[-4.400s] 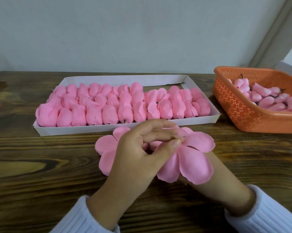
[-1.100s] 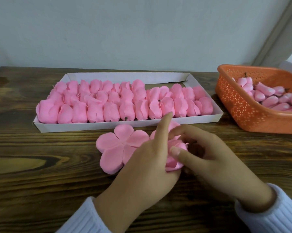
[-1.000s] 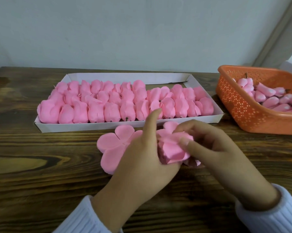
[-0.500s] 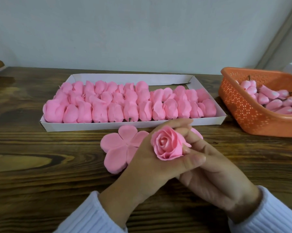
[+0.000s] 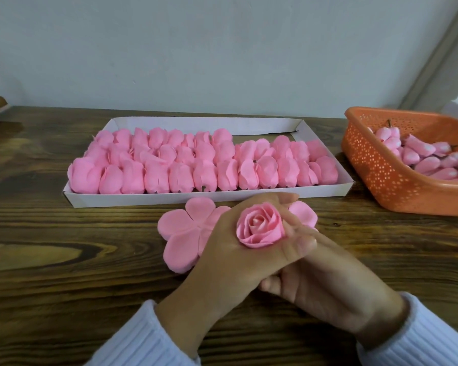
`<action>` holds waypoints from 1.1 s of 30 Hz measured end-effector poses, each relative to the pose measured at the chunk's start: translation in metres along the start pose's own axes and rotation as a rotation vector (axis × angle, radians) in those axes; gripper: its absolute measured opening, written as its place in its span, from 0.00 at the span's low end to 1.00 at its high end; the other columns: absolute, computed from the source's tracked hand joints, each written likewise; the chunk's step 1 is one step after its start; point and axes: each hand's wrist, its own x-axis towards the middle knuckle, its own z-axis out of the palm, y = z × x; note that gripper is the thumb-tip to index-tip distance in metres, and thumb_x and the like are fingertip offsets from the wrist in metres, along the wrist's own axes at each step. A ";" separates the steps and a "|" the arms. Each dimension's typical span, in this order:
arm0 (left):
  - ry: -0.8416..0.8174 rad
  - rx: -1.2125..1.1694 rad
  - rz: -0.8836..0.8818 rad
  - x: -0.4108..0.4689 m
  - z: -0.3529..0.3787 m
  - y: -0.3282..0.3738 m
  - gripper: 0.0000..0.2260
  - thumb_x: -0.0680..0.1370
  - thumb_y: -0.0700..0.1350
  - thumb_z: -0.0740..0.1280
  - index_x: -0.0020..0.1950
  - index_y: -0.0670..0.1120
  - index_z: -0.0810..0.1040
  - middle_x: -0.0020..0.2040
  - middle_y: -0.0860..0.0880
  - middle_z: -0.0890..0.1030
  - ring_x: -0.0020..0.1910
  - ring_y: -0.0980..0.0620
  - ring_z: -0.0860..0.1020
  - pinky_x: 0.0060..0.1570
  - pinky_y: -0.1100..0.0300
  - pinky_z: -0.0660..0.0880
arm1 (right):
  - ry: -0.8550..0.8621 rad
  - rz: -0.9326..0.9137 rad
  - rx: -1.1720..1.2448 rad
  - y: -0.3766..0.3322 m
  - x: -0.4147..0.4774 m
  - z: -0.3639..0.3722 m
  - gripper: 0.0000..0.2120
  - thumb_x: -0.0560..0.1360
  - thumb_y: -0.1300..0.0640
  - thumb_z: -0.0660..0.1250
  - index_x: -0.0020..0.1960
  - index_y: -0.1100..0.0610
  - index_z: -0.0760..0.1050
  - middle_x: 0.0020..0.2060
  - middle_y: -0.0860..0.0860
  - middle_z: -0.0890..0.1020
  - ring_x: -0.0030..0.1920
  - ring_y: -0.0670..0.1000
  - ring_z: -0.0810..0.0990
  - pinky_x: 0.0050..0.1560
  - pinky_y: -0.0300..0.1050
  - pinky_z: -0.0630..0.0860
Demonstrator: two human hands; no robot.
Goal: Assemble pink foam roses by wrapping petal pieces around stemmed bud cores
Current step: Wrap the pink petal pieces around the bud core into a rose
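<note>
A pink foam rose faces up toward the camera, its petals wrapped shut around the bud. My left hand grips it, fingers and thumb curled round the petals. Under and behind the left hand sits my right hand; its fingers reach up below the rose, and what they hold is hidden. A flat five-lobed pink petal piece lies on the table just left of the hands. The edge of another petal piece shows behind the rose.
A white cardboard tray packed with several finished pink roses lies just beyond the hands. At the right stands an orange perforated basket holding several stemmed bud cores. The table is dark wood, with a wall close behind.
The open petal piece was folded up around the bud. The left hand turned the wrapped rose face-up and lifted it slightly, while the right hand slid underneath.
</note>
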 end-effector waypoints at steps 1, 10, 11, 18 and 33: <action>0.005 0.018 0.015 0.000 0.001 0.000 0.14 0.65 0.43 0.77 0.48 0.43 0.82 0.56 0.52 0.83 0.53 0.56 0.82 0.48 0.65 0.77 | -0.001 -0.029 0.016 0.001 0.000 0.000 0.31 0.68 0.52 0.76 0.68 0.58 0.72 0.59 0.60 0.79 0.57 0.58 0.79 0.57 0.52 0.77; 0.018 0.058 0.059 -0.001 0.005 -0.001 0.12 0.66 0.46 0.75 0.49 0.50 0.83 0.52 0.53 0.84 0.52 0.57 0.82 0.49 0.65 0.77 | 0.013 -0.099 -0.010 0.000 -0.001 0.004 0.23 0.73 0.61 0.63 0.68 0.64 0.70 0.62 0.62 0.77 0.64 0.60 0.76 0.64 0.57 0.73; 0.032 0.046 0.057 -0.001 0.005 -0.002 0.12 0.67 0.48 0.74 0.49 0.49 0.83 0.51 0.52 0.84 0.52 0.56 0.82 0.48 0.63 0.78 | 0.017 -0.101 -0.044 0.000 -0.001 0.003 0.23 0.74 0.59 0.63 0.68 0.63 0.70 0.63 0.62 0.77 0.66 0.61 0.74 0.66 0.59 0.71; 0.206 -0.007 0.107 0.000 0.000 -0.004 0.10 0.65 0.49 0.75 0.42 0.45 0.81 0.38 0.50 0.84 0.39 0.54 0.83 0.36 0.65 0.77 | 0.314 -0.448 -0.506 -0.009 -0.005 -0.002 0.10 0.69 0.62 0.66 0.49 0.54 0.80 0.47 0.55 0.84 0.46 0.53 0.82 0.44 0.44 0.79; 0.050 0.058 -0.085 0.003 0.000 -0.015 0.27 0.60 0.40 0.77 0.56 0.53 0.76 0.52 0.46 0.82 0.54 0.45 0.82 0.54 0.43 0.79 | 0.330 -0.920 -1.359 -0.012 -0.011 0.001 0.07 0.72 0.61 0.64 0.48 0.52 0.77 0.57 0.55 0.75 0.59 0.47 0.75 0.58 0.35 0.69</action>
